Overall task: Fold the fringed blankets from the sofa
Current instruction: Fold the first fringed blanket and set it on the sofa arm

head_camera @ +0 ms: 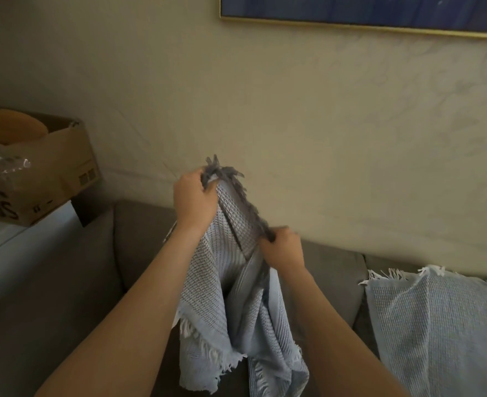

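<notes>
Left hand [195, 200] up high, fingers pinching the fringed corner of the blue blanket [245, 296], which hangs over the sofa [142, 242]. Right hand [283, 249] clasps the same edge lower; it should slide out to the far corner and pull taut. Second blanket [437, 325] lies draped, far right.

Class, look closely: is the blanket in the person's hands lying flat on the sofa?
No: the blanket hangs in folds from the left hand and right hand, which grip its fringed edge above the sofa.
</notes>
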### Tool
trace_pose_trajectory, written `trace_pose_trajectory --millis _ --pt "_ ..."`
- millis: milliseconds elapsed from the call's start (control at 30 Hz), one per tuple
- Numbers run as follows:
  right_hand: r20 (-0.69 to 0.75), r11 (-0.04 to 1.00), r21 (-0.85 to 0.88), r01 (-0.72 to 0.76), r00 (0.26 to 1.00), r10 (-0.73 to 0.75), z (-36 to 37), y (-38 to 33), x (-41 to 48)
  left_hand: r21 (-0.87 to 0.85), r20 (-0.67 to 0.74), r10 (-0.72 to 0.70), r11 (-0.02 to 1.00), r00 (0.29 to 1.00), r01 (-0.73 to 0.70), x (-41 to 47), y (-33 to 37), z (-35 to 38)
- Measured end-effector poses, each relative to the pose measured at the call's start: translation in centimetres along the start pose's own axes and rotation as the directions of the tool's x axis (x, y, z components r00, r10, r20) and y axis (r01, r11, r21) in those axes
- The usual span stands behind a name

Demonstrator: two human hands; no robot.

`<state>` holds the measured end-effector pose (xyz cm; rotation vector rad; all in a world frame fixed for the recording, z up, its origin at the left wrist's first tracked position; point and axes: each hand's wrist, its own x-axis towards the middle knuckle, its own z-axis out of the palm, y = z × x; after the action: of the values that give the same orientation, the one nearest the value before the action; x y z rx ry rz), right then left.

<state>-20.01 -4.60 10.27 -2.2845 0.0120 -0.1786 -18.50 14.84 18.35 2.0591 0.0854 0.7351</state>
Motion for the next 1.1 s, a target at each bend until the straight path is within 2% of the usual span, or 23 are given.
trace_pose_trajectory --millis 100,167,233,300,367,433,567,667,800,967,1033,1100 --pt "-0.159 0.983 -0.096 0.155 0.973 -0.169 -3.1 -2.7 2.4 -0.056 -0.181 -0.083 0.996 0.980 0.074 1.0 0.5 -0.4" --pt "-0.330 0.970 -0.021 0.243 0.914 -0.236 -5.2 -4.9 3.5 -0.075 -0.249 -0.104 0.993 0.963 0.088 1.5 0.7 -0.5" --pt "-0.439 0.943 0.074 0.325 0.860 -0.262 -6.5 -6.9 4.0 -0.101 -0.292 -0.122 0.990 0.949 0.097 1.7 0.7 -0.5" --pt "-0.411 0.911 0.175 0.374 0.868 -0.278 -6.2 -8.1 4.0 -0.140 -0.304 -0.131 0.986 0.944 0.092 1.7 0.6 -0.4" --pt "-0.306 0.896 0.236 0.377 0.904 -0.300 -4.8 -7.9 3.8 -0.176 -0.238 -0.137 0.980 0.962 0.096 1.3 0.3 -0.5" --pt "-0.267 0.907 0.244 0.343 0.923 -0.277 -2.9 -6.5 3.5 -0.175 -0.105 -0.138 0.977 0.985 0.119 0.7 0.1 -0.7" --pt "-0.208 0.931 0.284 0.230 0.962 -0.175 -0.5 -3.2 2.6 -0.066 0.093 -0.101 0.992 0.991 0.107 0.3 -1.0 -0.9" --pt "-0.196 0.933 0.316 0.175 0.974 -0.116 0.9 -1.0 1.5 -0.008 0.146 -0.089 0.996 0.985 0.091 0.0 -2.0 -0.5" --pt "-0.241 0.907 0.419 0.037 0.968 0.071 1.7 1.9 -0.1 -0.036 0.147 -0.211 0.975 0.966 0.219 -1.6 -3.4 -0.3" --pt "-0.311 0.937 0.348 0.035 0.947 0.080 2.2 3.3 -1.4 0.025 0.130 -0.263 0.965 0.956 0.262 -3.2 -3.5 0.4" --pt "-0.316 0.925 0.380 0.017 0.942 0.113 2.2 3.4 -1.5 -0.093 0.214 -0.252 0.957 0.944 0.276 -3.2 -3.4 0.4" --pt "-0.296 0.896 0.443 0.021 0.947 0.124 2.0 3.3 -1.4 -0.175 0.360 -0.216 0.940 0.908 0.293 -3.4 -3.2 0.0"
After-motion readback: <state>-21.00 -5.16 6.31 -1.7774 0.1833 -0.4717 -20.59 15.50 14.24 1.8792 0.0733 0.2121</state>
